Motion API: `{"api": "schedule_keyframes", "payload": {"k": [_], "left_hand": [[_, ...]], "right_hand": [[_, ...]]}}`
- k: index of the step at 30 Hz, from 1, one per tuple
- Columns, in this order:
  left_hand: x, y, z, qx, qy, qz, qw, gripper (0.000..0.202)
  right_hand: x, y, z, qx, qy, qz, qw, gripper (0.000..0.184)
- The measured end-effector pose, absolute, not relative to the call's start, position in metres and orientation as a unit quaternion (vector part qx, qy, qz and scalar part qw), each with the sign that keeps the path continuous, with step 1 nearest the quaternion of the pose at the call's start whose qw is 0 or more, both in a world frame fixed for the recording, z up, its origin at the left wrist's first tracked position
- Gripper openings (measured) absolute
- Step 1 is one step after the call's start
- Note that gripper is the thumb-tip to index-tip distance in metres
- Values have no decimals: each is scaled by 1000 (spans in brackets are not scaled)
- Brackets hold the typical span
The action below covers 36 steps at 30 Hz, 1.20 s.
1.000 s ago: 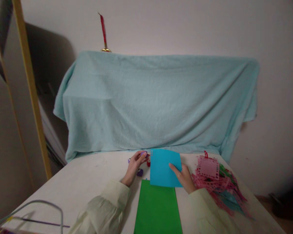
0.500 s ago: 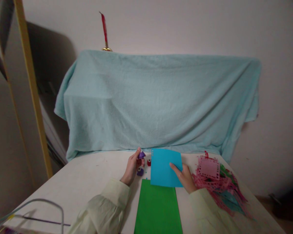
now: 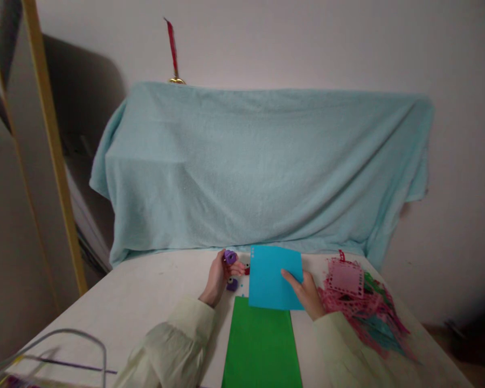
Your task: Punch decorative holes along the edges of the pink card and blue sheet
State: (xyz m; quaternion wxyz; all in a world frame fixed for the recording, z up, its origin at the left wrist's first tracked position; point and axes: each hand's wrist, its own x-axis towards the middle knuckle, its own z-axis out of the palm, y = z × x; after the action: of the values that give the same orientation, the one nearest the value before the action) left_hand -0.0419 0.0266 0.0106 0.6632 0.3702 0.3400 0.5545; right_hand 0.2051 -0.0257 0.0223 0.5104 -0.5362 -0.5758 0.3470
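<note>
My left hand (image 3: 220,276) is closed on a small purple craft punch (image 3: 230,256), lifted just above the white table (image 3: 145,296). A second purple punch (image 3: 231,284) and a red one (image 3: 246,269) lie on the table right beside that hand. My right hand (image 3: 305,291) grips the right edge of a blue sheet of paper (image 3: 272,277), holding it tilted up. A green sheet (image 3: 261,347) lies flat on the table below the blue one, between my two sleeves.
A heap of punched pink, green and blue paper scraps (image 3: 361,304) lies at the right. A light-blue cloth (image 3: 262,167) drapes something along the table's far edge. A wire frame (image 3: 64,345) stands near left, a wooden-framed panel (image 3: 50,145) further left.
My left hand has drawn the purple punch away from the blue sheet's left edge and turned it over. The blue sheet and my right hand have hardly moved.
</note>
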Motion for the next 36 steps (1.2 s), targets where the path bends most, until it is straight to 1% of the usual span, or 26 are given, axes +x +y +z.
{"api": "schedule_keyframes", "payload": {"k": [6,12,15,20,25,31,36], "left_hand": [[-43,28,8,363,342,570,653,42],[-39,24,11,421,342,599,589,51],[-35,20,15,440,330,612,568,48],[-27,13,24,446,315,611,574,39],[-22,10,25,480,295,584,584,33],[-22,9,25,502,290,573,579,31],[-24,8,27,505,296,571,576,32]], "right_hand": [[205,-27,24,-540,-562,359,514,35],[204,-29,28,-547,-535,368,528,38],[203,-28,29,-554,-509,382,537,41],[203,-29,30,-565,-498,379,538,39],[204,-30,31,-570,-510,362,533,32],[204,-29,31,-552,-530,361,533,32],[205,-27,28,-567,-529,354,522,35]]}}
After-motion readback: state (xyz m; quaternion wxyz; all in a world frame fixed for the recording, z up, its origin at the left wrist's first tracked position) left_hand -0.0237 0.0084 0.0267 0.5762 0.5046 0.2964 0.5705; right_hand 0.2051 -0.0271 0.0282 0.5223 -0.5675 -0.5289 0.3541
